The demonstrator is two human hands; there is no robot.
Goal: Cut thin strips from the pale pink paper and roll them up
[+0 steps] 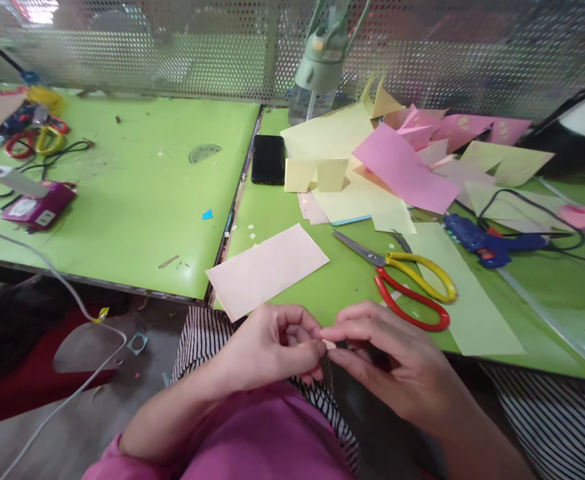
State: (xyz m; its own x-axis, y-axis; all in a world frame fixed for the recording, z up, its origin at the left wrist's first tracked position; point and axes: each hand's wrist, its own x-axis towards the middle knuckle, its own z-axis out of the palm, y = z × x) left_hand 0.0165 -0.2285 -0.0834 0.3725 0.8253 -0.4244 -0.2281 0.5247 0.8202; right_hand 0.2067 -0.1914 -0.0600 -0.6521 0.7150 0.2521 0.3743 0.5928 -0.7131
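Note:
Just off the table's front edge, above my lap, my two hands meet fingertip to fingertip. Between them shows a tiny pale piece (329, 345), perhaps paper, pinched by my left hand (285, 347) and my right hand (390, 353). Most of it is hidden by the fingers. A pale pink paper rectangle (270, 270) lies flat just beyond my left hand. Beyond my right hand rest scissors (372, 258) with one yellow and one red handle, blades slightly apart. A long light-green paper strip (465, 293) lies under and beside the handles.
A blue glue gun (495, 243) with its cord lies at right. Behind are a heap of pink and yellow papers (397, 163), a black phone (268, 160) and a water bottle (317, 73). On the left table sit a purple box (40, 205) and a protractor (205, 154).

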